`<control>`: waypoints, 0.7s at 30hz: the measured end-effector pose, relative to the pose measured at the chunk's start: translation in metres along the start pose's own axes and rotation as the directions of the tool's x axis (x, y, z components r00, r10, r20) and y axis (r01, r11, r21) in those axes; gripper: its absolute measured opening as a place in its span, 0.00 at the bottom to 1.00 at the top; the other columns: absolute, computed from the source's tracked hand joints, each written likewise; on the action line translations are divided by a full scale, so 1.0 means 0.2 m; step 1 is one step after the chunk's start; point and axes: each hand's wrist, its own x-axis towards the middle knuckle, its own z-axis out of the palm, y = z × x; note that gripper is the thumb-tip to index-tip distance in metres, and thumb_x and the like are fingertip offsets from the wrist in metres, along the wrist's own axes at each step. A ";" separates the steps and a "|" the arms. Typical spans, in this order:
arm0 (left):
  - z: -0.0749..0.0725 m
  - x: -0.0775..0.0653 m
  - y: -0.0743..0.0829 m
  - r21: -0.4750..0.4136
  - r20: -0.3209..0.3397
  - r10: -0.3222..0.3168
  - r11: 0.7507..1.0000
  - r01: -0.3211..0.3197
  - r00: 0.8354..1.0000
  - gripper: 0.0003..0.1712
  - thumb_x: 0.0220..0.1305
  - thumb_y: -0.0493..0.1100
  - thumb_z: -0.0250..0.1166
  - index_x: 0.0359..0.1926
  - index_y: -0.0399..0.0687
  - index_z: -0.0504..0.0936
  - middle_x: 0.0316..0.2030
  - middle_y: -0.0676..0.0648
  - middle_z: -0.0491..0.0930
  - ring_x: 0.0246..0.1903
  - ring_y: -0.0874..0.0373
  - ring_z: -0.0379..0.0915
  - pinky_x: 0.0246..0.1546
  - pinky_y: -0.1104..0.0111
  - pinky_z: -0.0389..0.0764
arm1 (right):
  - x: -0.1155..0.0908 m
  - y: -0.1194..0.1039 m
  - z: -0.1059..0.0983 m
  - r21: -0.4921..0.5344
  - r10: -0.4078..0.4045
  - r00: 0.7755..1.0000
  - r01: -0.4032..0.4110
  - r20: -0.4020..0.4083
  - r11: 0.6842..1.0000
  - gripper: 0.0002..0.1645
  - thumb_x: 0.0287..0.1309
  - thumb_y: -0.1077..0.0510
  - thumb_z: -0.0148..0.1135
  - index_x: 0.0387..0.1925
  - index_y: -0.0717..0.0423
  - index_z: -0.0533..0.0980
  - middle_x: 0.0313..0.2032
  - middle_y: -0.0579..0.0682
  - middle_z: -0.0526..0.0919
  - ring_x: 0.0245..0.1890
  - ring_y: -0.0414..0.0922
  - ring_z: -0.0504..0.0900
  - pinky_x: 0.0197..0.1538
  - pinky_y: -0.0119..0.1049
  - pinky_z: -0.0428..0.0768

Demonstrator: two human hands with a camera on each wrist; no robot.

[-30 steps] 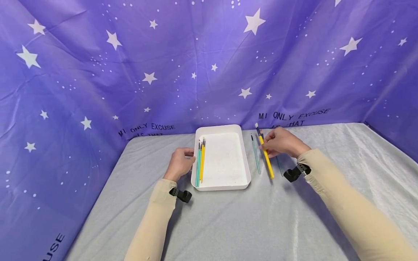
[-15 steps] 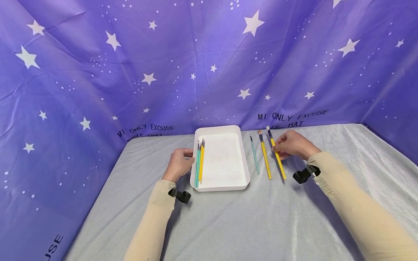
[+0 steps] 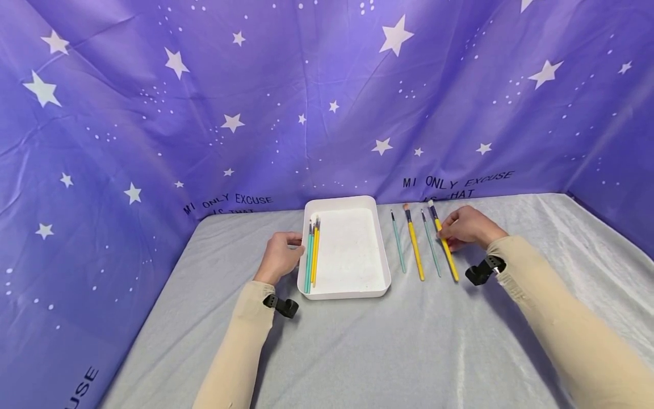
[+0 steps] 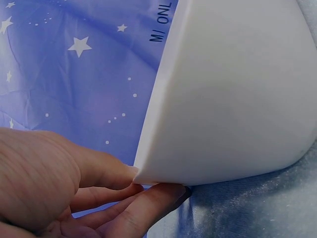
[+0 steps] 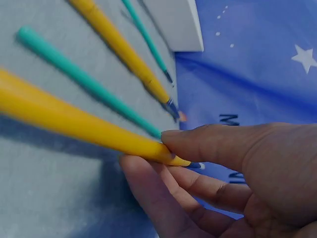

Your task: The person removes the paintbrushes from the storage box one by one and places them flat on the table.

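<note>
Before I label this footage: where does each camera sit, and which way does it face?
Head: on the head, facing forward and down at the white tray; left hand, right hand and sleeves show.
Left wrist: on that wrist, facing the white tray; left hand shows.
Right wrist: on that wrist, facing a pinched yellow brush; right hand shows.
Head and right wrist share that yellow brush.

The head view is bright and even, with a soft shadow beside the right sleeve [image 3: 557, 318] and sheen on the backdrop [image 3: 306, 85], while both wrist views are dimmer, the right one blurring the held brush [image 5: 74, 125].
</note>
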 end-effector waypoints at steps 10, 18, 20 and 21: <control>0.00 0.00 0.00 0.000 0.004 -0.001 1.000 0.001 1.000 0.20 0.69 0.32 0.62 0.60 0.35 0.81 0.51 0.35 0.83 0.42 0.48 0.85 0.35 0.65 0.89 | 0.02 0.06 -0.01 0.003 0.024 1.000 -0.024 -0.006 1.000 0.17 0.62 0.63 0.68 0.45 0.72 0.74 0.28 0.49 0.84 0.28 0.39 0.85 0.37 0.37 0.90; 0.00 0.00 0.00 0.006 0.006 0.000 1.000 0.000 1.000 0.19 0.69 0.32 0.62 0.60 0.36 0.82 0.51 0.36 0.83 0.42 0.48 0.85 0.35 0.65 0.89 | 0.01 0.06 -0.01 -0.096 0.038 0.998 -0.043 -0.055 0.994 0.16 0.60 0.61 0.70 0.42 0.69 0.74 0.27 0.51 0.84 0.27 0.41 0.83 0.36 0.38 0.89; 0.00 0.00 0.00 0.003 0.005 -0.001 1.000 0.001 1.000 0.19 0.69 0.32 0.62 0.60 0.36 0.82 0.51 0.36 0.83 0.42 0.48 0.85 0.35 0.65 0.89 | 0.01 0.06 -0.01 -0.113 0.040 0.997 -0.047 -0.059 0.992 0.16 0.60 0.60 0.70 0.41 0.68 0.75 0.27 0.51 0.84 0.27 0.40 0.83 0.36 0.38 0.89; 0.00 0.00 0.00 0.003 0.005 -0.001 1.000 0.001 1.000 0.19 0.69 0.32 0.62 0.60 0.36 0.82 0.51 0.36 0.83 0.42 0.48 0.85 0.35 0.65 0.89 | 0.00 0.06 -0.02 -0.116 0.040 0.997 -0.047 -0.059 0.992 0.16 0.60 0.60 0.70 0.41 0.68 0.75 0.27 0.51 0.84 0.27 0.40 0.83 0.35 0.37 0.89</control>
